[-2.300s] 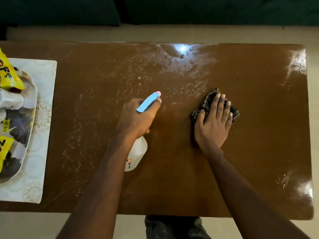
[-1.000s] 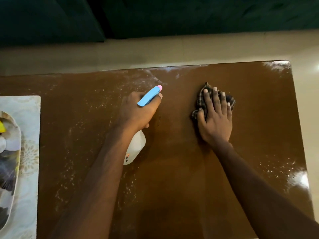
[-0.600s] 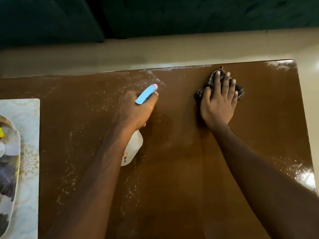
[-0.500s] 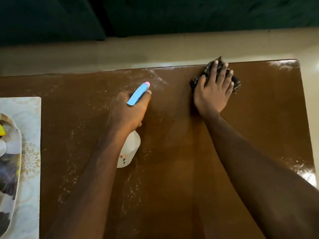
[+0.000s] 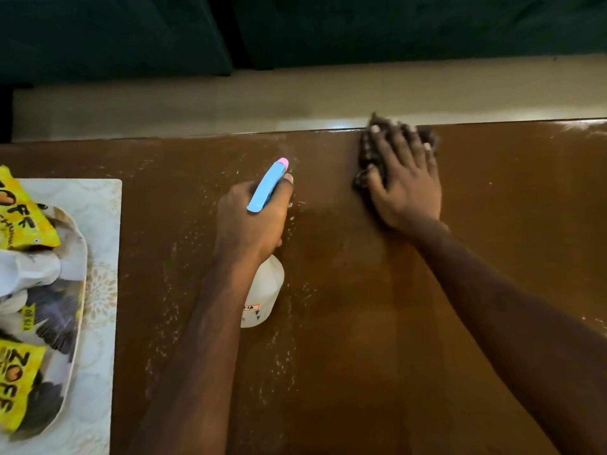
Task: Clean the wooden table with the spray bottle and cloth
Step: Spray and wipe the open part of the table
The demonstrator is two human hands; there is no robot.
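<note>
The brown wooden table (image 5: 345,339) fills the view, speckled with white spray droplets left of centre. My left hand (image 5: 249,221) grips a white spray bottle (image 5: 262,293) with a blue and pink head, held over the middle of the table. At the far edge of the table my right hand (image 5: 407,182) lies flat with spread fingers on a dark checked cloth (image 5: 369,159), pressing it to the wood. Most of the cloth is hidden under the hand.
A pale patterned mat (image 5: 98,290) lies at the left end of the table. A tray (image 5: 77,290) with yellow snack packets (image 5: 19,211) stands on it. Beyond the far edge are light floor and a dark green sofa (image 5: 295,27).
My right hand has pushed the cloth away from me, from mid-table to the far edge. The left hand with the bottle has stayed roughly in place. The view shifted, so the tray shows more.
</note>
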